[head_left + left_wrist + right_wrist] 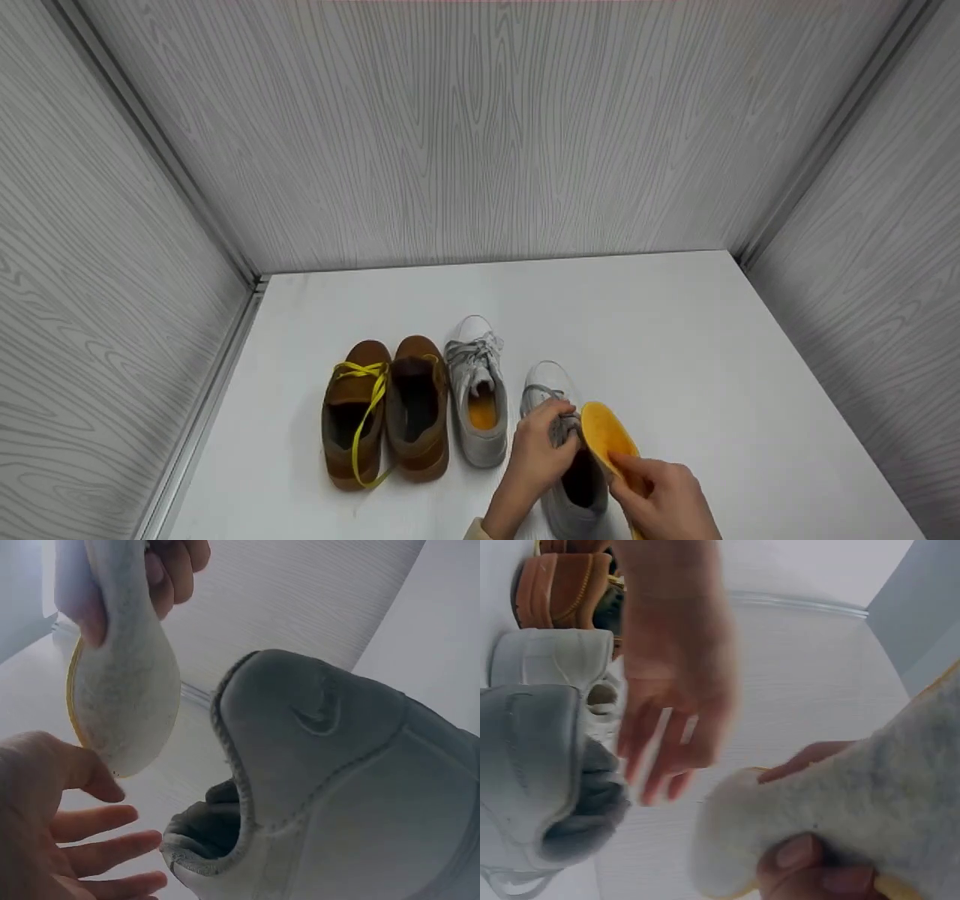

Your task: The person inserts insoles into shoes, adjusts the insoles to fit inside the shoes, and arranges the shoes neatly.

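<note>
My right hand (666,491) pinches a yellow insole (602,429) between thumb and fingers, above the right side of a white-and-grey lace-up shoe (577,523). The insole's pale underside (135,701) faces the left wrist camera. My left hand (538,448) hovers over the shoe's tongue and laces. In the left wrist view its fingers (105,851) are spread, with the tips close to the shoe's collar; whether they touch it I cannot tell. The shoe's opening shows a dark inside. Part of the insole is hidden by the right hand.
Left of this shoe stands its matching white shoe (484,450) with a yellow-orange insole (482,409) inside. Beside it are two brown shoes (424,461), the leftmost with a loose yellow lace (360,439). Grey wood-grain panels (480,135) enclose the white table (637,315).
</note>
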Demonstrator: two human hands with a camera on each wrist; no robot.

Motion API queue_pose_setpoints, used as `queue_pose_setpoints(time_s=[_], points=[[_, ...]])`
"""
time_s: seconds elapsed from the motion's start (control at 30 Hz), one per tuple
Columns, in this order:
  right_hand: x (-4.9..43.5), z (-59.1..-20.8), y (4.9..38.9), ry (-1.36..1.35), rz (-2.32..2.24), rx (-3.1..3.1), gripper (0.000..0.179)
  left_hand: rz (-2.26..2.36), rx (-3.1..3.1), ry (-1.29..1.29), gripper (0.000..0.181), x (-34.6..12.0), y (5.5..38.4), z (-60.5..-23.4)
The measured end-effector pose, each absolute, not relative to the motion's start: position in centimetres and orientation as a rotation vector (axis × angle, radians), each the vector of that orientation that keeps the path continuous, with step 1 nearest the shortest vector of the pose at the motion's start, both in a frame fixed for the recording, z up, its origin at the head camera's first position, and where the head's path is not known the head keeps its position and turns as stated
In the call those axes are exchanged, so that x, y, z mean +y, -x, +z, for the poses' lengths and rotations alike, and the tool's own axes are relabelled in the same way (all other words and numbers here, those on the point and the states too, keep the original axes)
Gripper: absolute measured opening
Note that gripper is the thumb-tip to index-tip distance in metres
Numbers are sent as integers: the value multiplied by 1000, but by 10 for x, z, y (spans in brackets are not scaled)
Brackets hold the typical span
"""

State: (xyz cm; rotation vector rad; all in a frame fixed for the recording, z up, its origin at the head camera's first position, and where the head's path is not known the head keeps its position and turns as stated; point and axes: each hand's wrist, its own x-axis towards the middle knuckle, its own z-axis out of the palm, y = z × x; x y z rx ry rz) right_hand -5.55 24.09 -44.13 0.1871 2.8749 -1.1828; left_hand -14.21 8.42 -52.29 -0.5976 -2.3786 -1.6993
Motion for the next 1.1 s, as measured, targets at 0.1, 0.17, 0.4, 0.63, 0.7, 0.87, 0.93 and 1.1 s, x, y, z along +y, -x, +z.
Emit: queue_pose_setpoints(time_s=[0.1,0.17,0.4,0.63,0.7,0.87,0.93,1.1], points=[[247,-438,51,-102,-1172,2741,29,-1629,-2508,675,29,85,142,-530],[250,-437,49,-40,-1173,2659,29,-1590,-2545,677,29,85,143,-533],[254,-439,45,181,-1096,2503,29,-1530,-2511,552,23,87,145,-538],[245,-451,49,140,-944,2569,20,-1527,-2471,536,18,89,147,-538],[242,-455,52,127,-919,2597,19,-1514,-2463,538,17,88,147,-537],[234,-465,60,119,-898,2694,21,-1509,-2460,534,17,88,147,-536],[230,-469,61,102,-899,2735,20,-1497,-2469,534,17,89,147,-536],[221,-476,65,35,-894,2794,24,-1460,-2471,538,17,88,146,-536]])
